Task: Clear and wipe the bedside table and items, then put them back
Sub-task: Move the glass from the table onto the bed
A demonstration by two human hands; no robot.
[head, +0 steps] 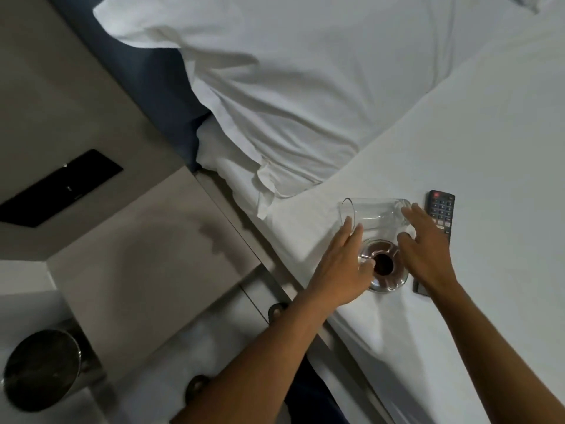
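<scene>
White bedding (458,148) fills the head view, with the bare bedside table (146,240) at its left. On the sheet near the bed's edge, a clear glass (374,213) lies on its side, a glass ashtray (385,266) just in front, a remote (440,211) beside. The left hand (342,270) and right hand (428,255) reach with fingers spread at the glass's two ends, neither closed around it.

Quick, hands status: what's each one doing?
Left hand: open, fingers spread over the ashtray, at the glass rim; no grip.
Right hand: open, by the glass base, holding nothing.
</scene>
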